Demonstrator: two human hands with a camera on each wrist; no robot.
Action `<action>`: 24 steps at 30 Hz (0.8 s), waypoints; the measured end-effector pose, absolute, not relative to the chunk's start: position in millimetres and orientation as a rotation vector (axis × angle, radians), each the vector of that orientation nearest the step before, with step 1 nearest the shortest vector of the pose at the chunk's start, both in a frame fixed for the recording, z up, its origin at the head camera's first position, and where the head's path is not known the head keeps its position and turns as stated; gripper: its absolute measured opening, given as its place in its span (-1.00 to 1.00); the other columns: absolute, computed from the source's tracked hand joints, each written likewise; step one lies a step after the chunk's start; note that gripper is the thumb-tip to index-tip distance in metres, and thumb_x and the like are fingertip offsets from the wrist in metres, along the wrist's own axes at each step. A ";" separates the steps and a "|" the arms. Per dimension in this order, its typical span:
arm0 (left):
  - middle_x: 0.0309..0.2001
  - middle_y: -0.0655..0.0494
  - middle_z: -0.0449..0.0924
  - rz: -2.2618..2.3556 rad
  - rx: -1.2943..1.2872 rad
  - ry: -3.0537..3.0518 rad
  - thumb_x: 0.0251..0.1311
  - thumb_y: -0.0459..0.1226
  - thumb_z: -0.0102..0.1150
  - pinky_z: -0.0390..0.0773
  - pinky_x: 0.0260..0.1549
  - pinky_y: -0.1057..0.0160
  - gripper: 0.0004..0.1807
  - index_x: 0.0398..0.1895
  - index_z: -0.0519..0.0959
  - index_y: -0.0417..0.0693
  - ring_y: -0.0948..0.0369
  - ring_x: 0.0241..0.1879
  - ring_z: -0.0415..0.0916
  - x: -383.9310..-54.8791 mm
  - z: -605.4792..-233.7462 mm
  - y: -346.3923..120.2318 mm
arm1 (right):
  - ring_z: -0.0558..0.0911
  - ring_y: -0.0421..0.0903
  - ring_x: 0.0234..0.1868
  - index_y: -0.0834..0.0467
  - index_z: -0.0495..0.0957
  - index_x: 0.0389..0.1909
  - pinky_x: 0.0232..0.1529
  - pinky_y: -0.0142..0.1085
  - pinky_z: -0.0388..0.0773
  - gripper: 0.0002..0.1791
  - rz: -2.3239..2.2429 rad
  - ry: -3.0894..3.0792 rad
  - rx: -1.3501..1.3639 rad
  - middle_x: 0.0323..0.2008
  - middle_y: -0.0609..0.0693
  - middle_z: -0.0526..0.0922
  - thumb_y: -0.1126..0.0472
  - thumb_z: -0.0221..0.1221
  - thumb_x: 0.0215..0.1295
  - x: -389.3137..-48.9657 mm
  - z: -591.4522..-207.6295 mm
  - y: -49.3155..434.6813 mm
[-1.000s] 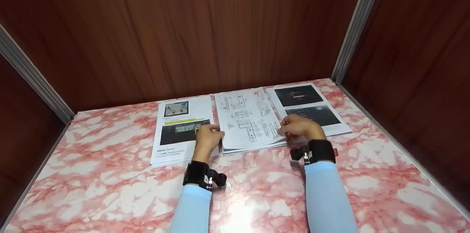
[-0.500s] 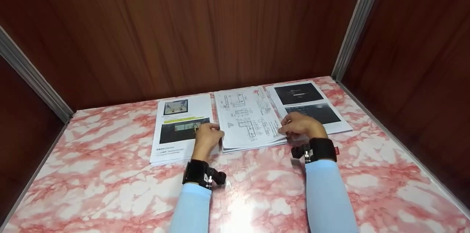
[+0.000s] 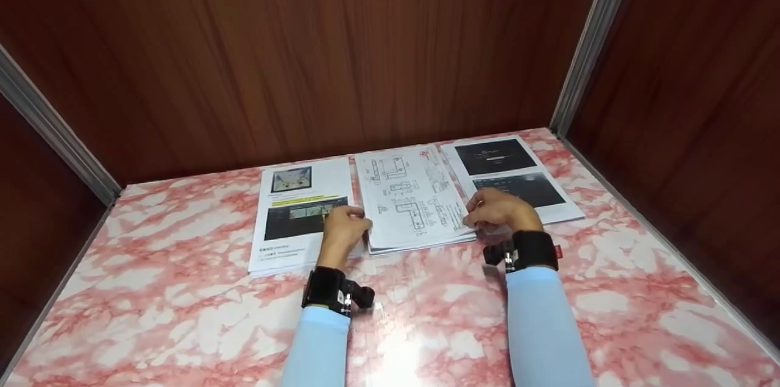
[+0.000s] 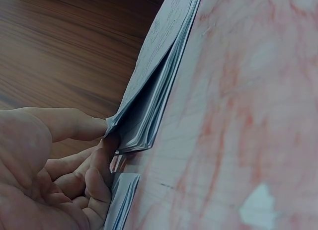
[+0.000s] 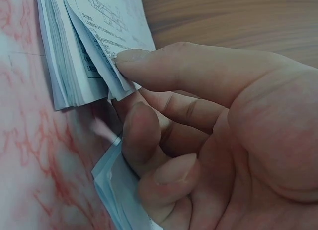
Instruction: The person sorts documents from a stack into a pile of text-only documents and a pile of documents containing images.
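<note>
A stack of paper sheets point(image 3: 405, 189) with line drawings on top lies in the middle of three stacks. At its left front corner my left hand point(image 3: 344, 231) pinches the upper sheets between thumb and fingertips. The left wrist view shows those sheets point(image 4: 144, 86) raised, with a dark gap above the lower pages. My right hand point(image 3: 499, 211) pinches the upper sheets at the right front corner. In the right wrist view my right thumb lies on a printed sheet point(image 5: 107, 29), apart from the thicker pages point(image 5: 67, 71) beneath. My other right fingers are curled below.
To the left lies a paper stack point(image 3: 283, 256) with a yellow-highlighted line. A stack with dark pictures point(image 3: 557, 211) lies to the right, partly under my right hand. A brown wood-grain wall point(image 3: 365, 58) stands behind the red-and-white marbled table point(image 3: 426, 314).
</note>
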State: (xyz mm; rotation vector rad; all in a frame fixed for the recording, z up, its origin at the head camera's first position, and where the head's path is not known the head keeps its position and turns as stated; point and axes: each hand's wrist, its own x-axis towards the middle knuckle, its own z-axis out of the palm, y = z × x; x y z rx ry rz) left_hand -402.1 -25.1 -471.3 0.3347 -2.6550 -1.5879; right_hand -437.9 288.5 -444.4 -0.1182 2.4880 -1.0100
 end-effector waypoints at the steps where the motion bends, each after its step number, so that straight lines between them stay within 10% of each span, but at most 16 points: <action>1: -0.30 0.00 0.64 -1.584 0.333 -2.654 -0.10 -0.31 0.19 0.50 -0.29 0.28 -0.64 -0.13 0.61 -0.17 0.17 -0.31 0.51 -402.0 -471.7 -25.5 | 0.47 -0.20 -0.59 0.23 0.43 -0.13 -0.49 -0.40 0.46 -0.58 -1.019 2.482 -0.109 -0.52 -0.01 0.55 0.18 0.30 -0.02 -437.8 -444.6 288.1; 24: -0.29 -0.01 0.65 -1.538 0.319 -2.629 -0.09 -0.28 0.19 0.49 -0.35 0.32 -0.67 -0.18 0.62 -0.19 0.17 -0.30 0.53 -400.9 -472.0 -27.5 | 0.50 -0.18 -0.54 0.19 0.50 -0.20 -0.46 -0.37 0.46 -0.64 -0.939 2.521 -0.104 -0.48 -0.02 0.58 0.13 0.29 -0.02 -436.9 -439.2 287.7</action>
